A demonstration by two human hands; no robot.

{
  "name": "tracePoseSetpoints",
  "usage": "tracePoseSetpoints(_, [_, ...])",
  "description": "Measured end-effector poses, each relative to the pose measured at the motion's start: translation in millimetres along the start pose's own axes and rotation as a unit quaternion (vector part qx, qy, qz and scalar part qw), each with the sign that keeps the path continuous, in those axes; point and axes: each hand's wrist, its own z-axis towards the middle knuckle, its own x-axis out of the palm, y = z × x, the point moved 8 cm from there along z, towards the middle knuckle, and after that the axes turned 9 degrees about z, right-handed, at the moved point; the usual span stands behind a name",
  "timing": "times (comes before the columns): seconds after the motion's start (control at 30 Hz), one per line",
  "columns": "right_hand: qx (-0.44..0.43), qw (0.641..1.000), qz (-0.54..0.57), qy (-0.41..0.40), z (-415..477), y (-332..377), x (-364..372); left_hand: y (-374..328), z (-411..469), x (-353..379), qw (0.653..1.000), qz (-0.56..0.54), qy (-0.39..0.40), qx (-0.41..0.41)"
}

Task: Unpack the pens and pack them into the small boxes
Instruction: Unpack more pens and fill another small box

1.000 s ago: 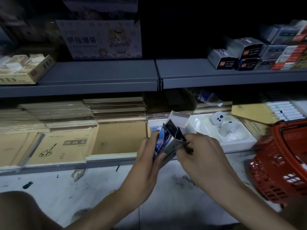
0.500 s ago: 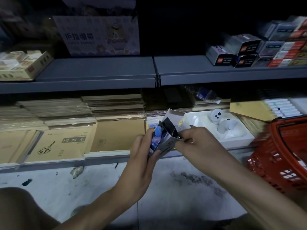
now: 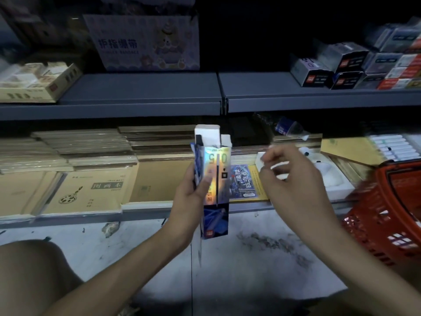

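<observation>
The left hand [image 3: 190, 198] grips a tall, narrow blue cardboard box with a holographic silver front [image 3: 216, 176], holding it upright with its white top flaps open; thin blue packs [image 3: 196, 159] are pressed against the box's left side. The right hand [image 3: 293, 181] hangs just right of the box, apart from it, fingers curled and blurred, so any pinch is unclear. Behind lie brown paper notebooks [image 3: 91, 192] on the lower grey shelf [image 3: 145, 207]. A red plastic mesh basket [image 3: 387, 215] sits at the right.

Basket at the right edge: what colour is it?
The basket is red, with a slotted wall; the head view shows it best.
</observation>
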Motion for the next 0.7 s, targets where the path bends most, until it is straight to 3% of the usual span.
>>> tracePoseSetpoints(0.1, [0.103,0.988,-0.007,0.111,-12,-28,26,8,7,-11,0.995,-0.071,-0.050,-0.056])
tracePoseSetpoints(0.2, [0.053,0.967,-0.148,0.200,-39,-29,57,14,9,-21,0.986,-0.101,-0.093,-0.090])
tracePoseSetpoints(0.37, [-0.011,0.917,-0.320,0.236,-68,-35,90,23,12,-28,0.972,-0.150,-0.138,-0.115])
tracePoseSetpoints(0.5, [-0.067,0.880,-0.380,0.279,-76,-35,105,24,13,-26,0.965,-0.176,-0.147,-0.128])
tracePoseSetpoints(0.7, [-0.088,0.882,-0.364,0.286,-71,-40,110,23,16,-27,0.961,-0.183,-0.160,-0.128])
